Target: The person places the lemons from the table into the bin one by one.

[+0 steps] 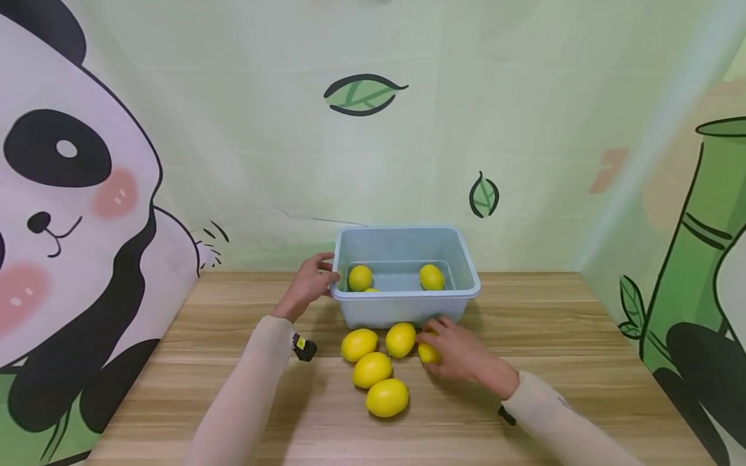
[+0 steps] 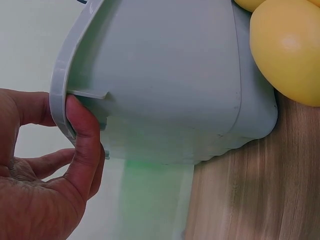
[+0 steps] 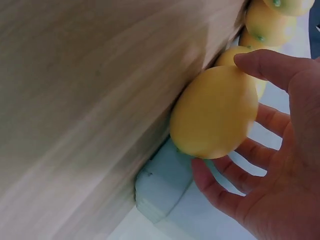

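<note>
A light blue plastic bin stands on the table, with 3 lemons visible in it, one of them a lemon at the right. My left hand grips the bin's left rim, thumb and fingers on either side of it. At the front right of the bin, my right hand has its fingers and thumb curled round a lemon on the table. Beside that hand lies another lemon, with several more around it, including the nearest lemon.
The wooden table meets a printed cloth backdrop just behind the bin. A small black device sits at the left wrist. The bin's front wall is close to the lemons on the table.
</note>
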Motion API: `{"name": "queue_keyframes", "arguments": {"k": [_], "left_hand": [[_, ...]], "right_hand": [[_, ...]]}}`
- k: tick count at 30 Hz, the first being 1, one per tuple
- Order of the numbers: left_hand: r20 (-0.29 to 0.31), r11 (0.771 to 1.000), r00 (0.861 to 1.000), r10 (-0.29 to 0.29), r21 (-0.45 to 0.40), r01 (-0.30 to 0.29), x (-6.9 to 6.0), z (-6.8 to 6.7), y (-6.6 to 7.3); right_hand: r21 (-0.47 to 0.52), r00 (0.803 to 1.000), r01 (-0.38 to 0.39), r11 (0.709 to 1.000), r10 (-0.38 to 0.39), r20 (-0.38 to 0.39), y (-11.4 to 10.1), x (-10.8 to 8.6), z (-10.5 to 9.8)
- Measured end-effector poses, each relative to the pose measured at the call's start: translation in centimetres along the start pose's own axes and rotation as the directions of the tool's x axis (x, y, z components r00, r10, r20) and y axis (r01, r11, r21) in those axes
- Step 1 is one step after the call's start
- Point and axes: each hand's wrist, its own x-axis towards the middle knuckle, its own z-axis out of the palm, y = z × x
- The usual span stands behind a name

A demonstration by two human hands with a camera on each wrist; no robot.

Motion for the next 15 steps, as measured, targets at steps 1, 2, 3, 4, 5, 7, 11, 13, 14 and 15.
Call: {"name": "queue_keyframes", "arguments": {"k": [1,2,3,4,5,7,11,13,14,15], "left_hand": [[0.002,1.000,1.000,0.000,-0.002,0.000,0.0,0.0,0.0],[0.004,1.000,1.000,-0.001,-0.003,0.001,0.0,0.0,0.1],[0.007,1.000,1.000,-0.003,-0.006,0.003,0.0,0.0,0.1],[0.010,1.000,1.000,-0.004,-0.011,0.004,-0.1,0.0,0.1],[0.012,1.000,1.000,-0.006,-0.015,0.006,-0.1,0.0,0.2],[0.016,1.000,1.000,-0.007,-0.020,0.007,-0.1,-0.1,0.2],[0.019,1.000,1.000,-0.012,-0.020,0.012,-0.3,-0.1,0.3],[0.018,1.000,1.000,-0.013,-0.020,0.013,-0.2,-0.2,0.2],[0.018,1.000,1.000,-0.014,-0.023,0.014,-0.3,-0.2,0.2],[0.018,1.000,1.000,-0.013,-0.026,0.014,-0.3,-0.2,0.2]], "right_hand": [[0.004,1.000,0.005,1.000,-0.005,0.002,0.0,0.1,0.1],[0.011,1.000,0.007,1.000,-0.007,0.006,0.0,0.1,0.1],[0.020,1.000,0.010,1.000,-0.010,0.009,0.0,0.1,0.2],[0.029,1.000,0.010,1.000,-0.010,0.016,0.0,0.2,0.3],[0.035,1.000,0.009,0.999,-0.010,0.022,0.0,0.2,0.4],[0.052,0.999,0.009,0.999,-0.011,0.041,0.0,0.2,0.6],[0.061,0.996,0.033,0.998,-0.038,0.086,0.0,0.1,1.1],[0.060,0.993,0.055,0.997,-0.061,0.099,-0.1,0.1,1.2],[0.057,0.993,0.065,0.996,-0.071,0.099,-0.1,0.1,1.3],[0.054,0.992,0.074,0.996,-0.079,0.095,-0.2,0.1,1.3]]}}
